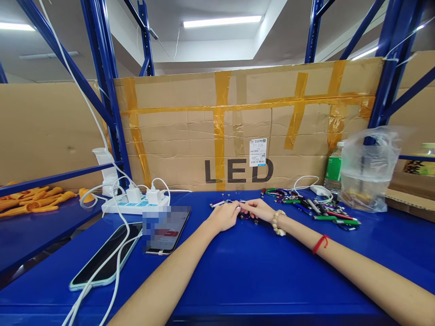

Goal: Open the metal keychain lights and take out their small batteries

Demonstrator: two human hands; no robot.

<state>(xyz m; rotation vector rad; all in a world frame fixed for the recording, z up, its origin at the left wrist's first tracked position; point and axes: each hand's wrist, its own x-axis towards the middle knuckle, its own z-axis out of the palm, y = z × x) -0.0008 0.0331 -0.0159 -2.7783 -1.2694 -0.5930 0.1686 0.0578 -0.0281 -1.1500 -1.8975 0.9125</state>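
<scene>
My left hand and my right hand meet fingertip to fingertip over the middle of the blue shelf top. Both have their fingers closed in a pinch, with a tiny shiny bit between them that is too small to name. Under and around the fingers lie small dark and metallic pieces, partly hidden. A light-coloured pen-like stick rests just behind my left hand. To the right of my right hand spreads a loose pile of colourful pen-like sticks, green, red, blue and black.
Left of my arms lie a phone, a tablet-like device and a white power strip with trailing cables. A green-labelled bottle and a bag-covered clear container stand back right. A taped cardboard sheet closes the back between blue posts.
</scene>
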